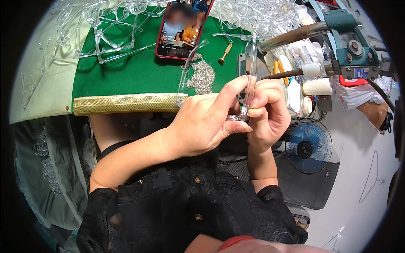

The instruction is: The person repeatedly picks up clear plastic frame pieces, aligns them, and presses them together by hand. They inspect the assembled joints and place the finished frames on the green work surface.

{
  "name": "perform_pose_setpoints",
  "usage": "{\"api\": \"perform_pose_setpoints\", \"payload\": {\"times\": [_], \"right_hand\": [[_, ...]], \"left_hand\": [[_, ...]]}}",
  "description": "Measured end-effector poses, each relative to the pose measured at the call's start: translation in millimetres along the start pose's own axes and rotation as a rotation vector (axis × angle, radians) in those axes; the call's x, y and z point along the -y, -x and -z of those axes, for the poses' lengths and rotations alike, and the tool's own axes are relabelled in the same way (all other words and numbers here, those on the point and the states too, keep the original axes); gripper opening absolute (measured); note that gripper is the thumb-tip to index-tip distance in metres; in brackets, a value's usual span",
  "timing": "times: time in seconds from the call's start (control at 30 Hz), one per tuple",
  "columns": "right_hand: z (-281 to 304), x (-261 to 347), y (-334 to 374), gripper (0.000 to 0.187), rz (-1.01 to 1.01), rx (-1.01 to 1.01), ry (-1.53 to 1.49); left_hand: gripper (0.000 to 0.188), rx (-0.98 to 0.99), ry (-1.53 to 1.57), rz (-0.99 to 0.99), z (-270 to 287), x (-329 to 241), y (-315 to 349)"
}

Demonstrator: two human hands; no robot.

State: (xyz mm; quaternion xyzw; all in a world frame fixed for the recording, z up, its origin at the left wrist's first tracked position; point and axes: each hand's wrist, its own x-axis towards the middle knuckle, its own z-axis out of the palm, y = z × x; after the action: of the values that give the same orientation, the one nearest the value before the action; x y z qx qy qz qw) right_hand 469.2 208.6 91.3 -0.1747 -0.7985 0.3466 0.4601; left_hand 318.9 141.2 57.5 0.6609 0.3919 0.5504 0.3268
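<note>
Both hands hold one clear plastic eyeglasses frame just past the table's front edge. My left hand is closed around its front, hiding most of it. One temple arm sticks up beyond the left knuckles. My right hand pinches the other temple arm near the hinge corner, and that arm points up and away. Beyond my left hand, a heap of tiny silvery metal pieces, apparently screws, lies on the green mat. A small brass-coloured screwdriver lies to the right of the heap.
A red-cased phone lies at the back of the mat. Tangled clear glasses frames crowd the far side. A green metal hand press juts in from the right. A gold perforated strip lines the front edge. A fan stands lower right.
</note>
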Motion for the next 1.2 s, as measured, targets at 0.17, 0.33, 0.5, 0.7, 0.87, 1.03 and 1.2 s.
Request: {"api": "perform_pose_setpoints", "payload": {"times": [0.17,0.33,0.5,0.7,0.87,1.03,1.2], "right_hand": [[0,0,-4,0.020,0.009,-0.015,-0.031],[1,0,-4,0.016,-0.052,-0.116,-0.085],[19,-5,0,0.028,-0.192,-0.114,-0.184],[56,-12,-1,0.031,-0.194,-0.178,-0.141],[88,-8,-11,0.022,-0.186,-0.205,-0.109],[106,-18,-17,0.010,-0.255,-0.325,-0.124],[125,-33,-24,0.011,-0.210,-0.397,-0.120]], "left_hand": [[0.077,-0.008,0.183,0.050,-3,-3,-1],[0.068,-0.099,0.173,-0.059,-14,6,-12],[0.069,-0.058,0.144,-0.019,-18,5,-32],[0.040,-0.117,-0.374,-0.297,-34,8,-64],[0.015,0.017,-0.659,-0.296,-49,13,-82],[0.016,0.014,-0.623,-0.290,-64,10,-103],[0.020,-0.006,-0.693,-0.285,-81,4,-124]]}}
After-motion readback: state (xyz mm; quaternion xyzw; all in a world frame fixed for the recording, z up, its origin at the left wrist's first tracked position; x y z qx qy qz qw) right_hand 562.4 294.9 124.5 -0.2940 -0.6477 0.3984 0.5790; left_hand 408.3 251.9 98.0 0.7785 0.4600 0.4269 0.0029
